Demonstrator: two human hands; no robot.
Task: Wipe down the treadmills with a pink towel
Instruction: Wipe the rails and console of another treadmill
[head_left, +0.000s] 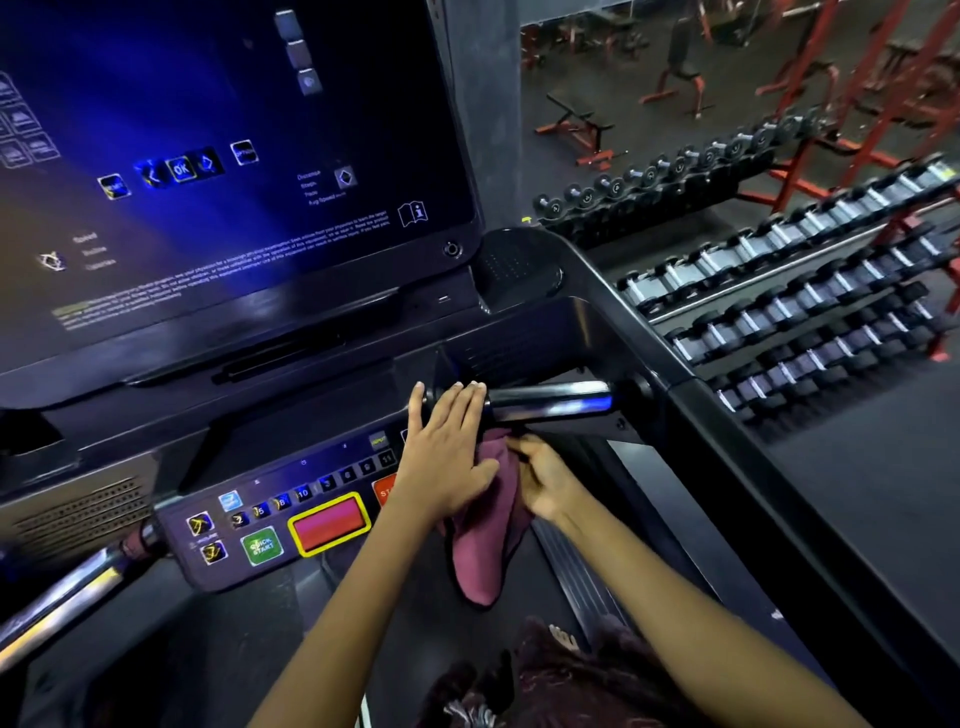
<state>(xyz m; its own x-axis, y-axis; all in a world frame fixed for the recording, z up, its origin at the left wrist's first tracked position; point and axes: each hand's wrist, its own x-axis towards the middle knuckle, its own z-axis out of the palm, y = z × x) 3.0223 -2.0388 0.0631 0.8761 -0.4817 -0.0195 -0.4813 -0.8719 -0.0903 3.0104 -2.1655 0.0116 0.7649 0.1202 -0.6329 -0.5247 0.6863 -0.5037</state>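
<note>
I stand on a treadmill (649, 332) facing its big dark screen (208, 156). A pink towel (485, 540) hangs down below the right chrome handle bar (550, 402). My left hand (447, 452) lies with straight fingers over the inner end of that bar, its palm against the towel's top. My right hand (545, 480) pinches the towel's upper right edge just under the bar. The towel's lower end dangles free above the belt.
The button panel (291, 519) with a green quick-start key, a red stop key and number keys sits left of my hands. A left chrome handle (67, 597) runs at the lower left. Dumbbell racks (805, 291) and red benches fill the gym floor to the right.
</note>
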